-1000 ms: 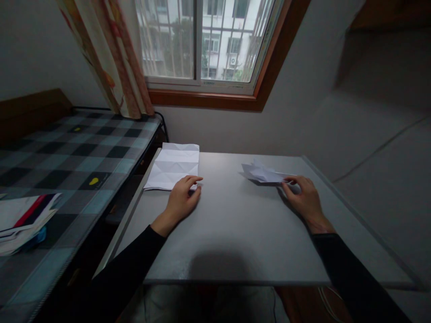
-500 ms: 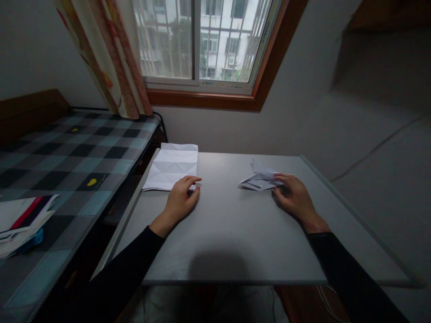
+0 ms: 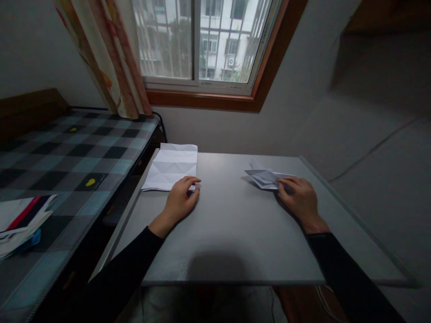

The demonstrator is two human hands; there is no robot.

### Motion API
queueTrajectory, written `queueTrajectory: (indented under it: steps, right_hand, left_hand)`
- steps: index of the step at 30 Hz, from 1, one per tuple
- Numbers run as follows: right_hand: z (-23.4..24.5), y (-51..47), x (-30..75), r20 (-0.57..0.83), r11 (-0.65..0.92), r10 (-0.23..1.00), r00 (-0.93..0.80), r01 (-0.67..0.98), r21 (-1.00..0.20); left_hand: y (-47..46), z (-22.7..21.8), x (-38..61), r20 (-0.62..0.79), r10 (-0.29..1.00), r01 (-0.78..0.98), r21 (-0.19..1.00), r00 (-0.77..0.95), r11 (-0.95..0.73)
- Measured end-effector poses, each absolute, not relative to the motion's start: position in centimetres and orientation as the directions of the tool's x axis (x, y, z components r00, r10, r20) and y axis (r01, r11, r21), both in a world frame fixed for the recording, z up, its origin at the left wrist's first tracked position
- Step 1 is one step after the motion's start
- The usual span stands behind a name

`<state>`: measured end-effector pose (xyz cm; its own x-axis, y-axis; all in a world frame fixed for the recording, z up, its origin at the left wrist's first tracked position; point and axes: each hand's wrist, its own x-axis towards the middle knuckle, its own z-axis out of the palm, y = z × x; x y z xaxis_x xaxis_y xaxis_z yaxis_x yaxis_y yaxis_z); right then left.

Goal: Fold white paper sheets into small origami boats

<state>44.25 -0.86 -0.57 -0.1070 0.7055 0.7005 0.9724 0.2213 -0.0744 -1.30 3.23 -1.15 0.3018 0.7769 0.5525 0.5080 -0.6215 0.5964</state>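
You have two pieces of white paper on one grey table [image 3: 229, 233], and two hands, one at each piece. Your left hand [image 3: 180, 202] lies on the table with its fingers loosely curled. Its fingertips rest on the near right corner of the flat, creased sheet [image 3: 171, 166], and it grips nothing. That sheet lies at the table's far left corner, with its left edge reaching past the table's side. Your right hand [image 3: 299, 197] has its fingers bent down over the right end of the folded paper [image 3: 266, 177], which sits at the far right of the table with its points toward the left. The two pieces lie well apart.

Your right thumb is hidden under the hand, so you cannot tell whether you pinch the folded paper or only press on it. Its folds are too small and dim to make out. Left of the table there is one bed [image 3: 67, 152] with a checked cover, and on it one pile of cloth [image 3: 20, 220], cut off by the edge. One curtain [image 3: 111, 54] hangs beside one window [image 3: 202, 40].

Against half a second ago, the folded paper has swung round and lies a little farther right and flatter, and your right hand has gone with it. Your left hand and the sheet have not moved.
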Motion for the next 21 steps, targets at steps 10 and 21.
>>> queueTrajectory:
  steps: [10, 21]
  right_hand:
    - [0.1, -1.5, 43.5, 0.689, 0.2, 0.715, -0.122, 0.979, -0.035]
    - [0.6, -1.9, 40.6, 0.662, 0.351, 0.722, -0.2, 0.931, -0.102]
  left_hand:
    - [3.2, -1.0, -1.3, 0.548, 0.78, 0.506, 0.601, 0.303, -0.619]
    - [3.3, -0.9, -1.7, 0.555, 0.768, 0.617, 0.494, 0.319, -0.613]
